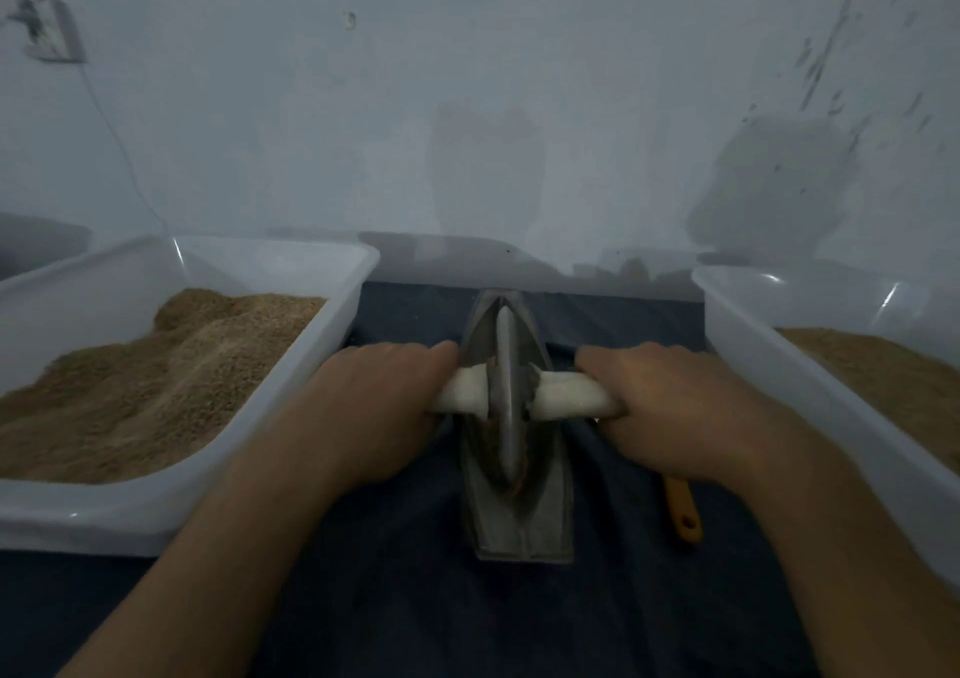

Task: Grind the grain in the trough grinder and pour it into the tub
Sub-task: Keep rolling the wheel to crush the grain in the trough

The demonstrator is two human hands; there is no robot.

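While we grip wrapped axle [563,391], left hand [387,407] and right hand [670,412] each curled round end, equally near; trough grinder [519,516] runs near-far, wheel [505,391] rolls along it.

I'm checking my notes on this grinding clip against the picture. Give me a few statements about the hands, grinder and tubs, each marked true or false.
1. Both hands grip the white-wrapped handle of the grinding wheel. True: the left hand and the right hand each hold one end.
2. The wheel lies outside the trough. False: it stands on edge inside it.
3. The tub on the left holds brown grain. True.
4. The tub on the right has nothing in it. False: brown grain shows inside.
5. A yellow-handled tool lies on the dark cloth beside the trough. True.
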